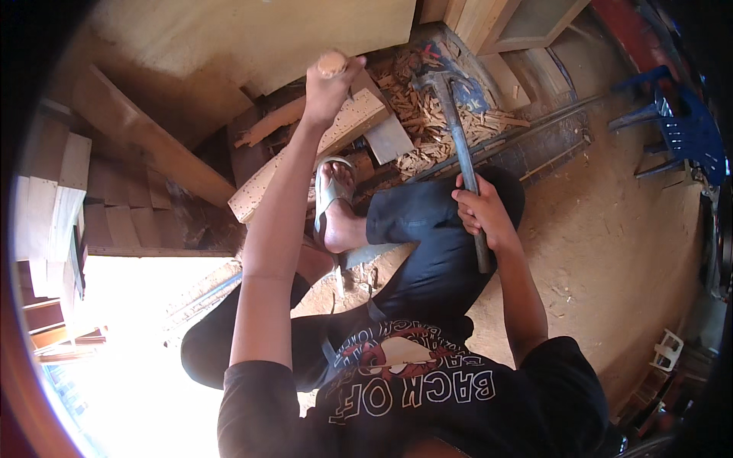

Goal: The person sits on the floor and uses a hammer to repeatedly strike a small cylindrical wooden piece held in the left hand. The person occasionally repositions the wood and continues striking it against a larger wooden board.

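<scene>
Dusty, tan-brown floor (611, 252) spreads to the right toward a blue plastic chair (691, 141), while stacked pale wooden blocks (55, 198) crowd the left and a broad, yellowish flat panel (237, 38) fills the top. Bright light floods the lower left. Loose, splintery wood chips (416, 122) litter the ground beside a long, light-brown wooden beam (353, 122) dotted with small dark marks. Above that beam, the left hand (327, 93) is wrapped around a tool with a round-ended, pale wooden handle (333, 64) (its lower end is mostly hidden). The right hand (485, 212) curls its fingers firmly around a grey, long-handled metal hammer (456, 130), head raised over the chips.
</scene>
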Action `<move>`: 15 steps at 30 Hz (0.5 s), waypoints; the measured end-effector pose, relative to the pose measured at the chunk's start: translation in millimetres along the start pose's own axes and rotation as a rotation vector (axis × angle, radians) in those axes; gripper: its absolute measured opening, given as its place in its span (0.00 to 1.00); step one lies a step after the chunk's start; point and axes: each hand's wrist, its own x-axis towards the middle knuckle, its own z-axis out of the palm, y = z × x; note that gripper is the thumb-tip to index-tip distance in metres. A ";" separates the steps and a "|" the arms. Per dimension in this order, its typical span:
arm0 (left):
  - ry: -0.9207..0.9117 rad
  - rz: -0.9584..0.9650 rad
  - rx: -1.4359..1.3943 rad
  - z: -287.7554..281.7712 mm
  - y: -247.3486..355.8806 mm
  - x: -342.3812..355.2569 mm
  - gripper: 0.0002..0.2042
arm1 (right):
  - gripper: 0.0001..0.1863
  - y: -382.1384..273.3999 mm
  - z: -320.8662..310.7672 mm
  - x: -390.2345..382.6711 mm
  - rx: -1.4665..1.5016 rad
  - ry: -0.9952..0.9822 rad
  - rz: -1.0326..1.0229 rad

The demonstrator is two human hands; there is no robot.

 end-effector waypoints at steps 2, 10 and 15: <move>0.007 -0.047 -0.018 -4.7 -9.6 -0.9 0.13 | 0.10 -1.0 1.0 0.9 -0.012 -0.003 -0.030; 0.029 -0.072 -0.040 -11.6 -52.2 -13.3 0.12 | 0.08 -2.1 2.9 1.1 -0.027 0.005 -0.034; 0.016 -0.091 -0.048 -10.1 -49.4 -10.6 0.12 | 0.08 -1.8 2.9 3.2 -0.036 -0.003 -0.037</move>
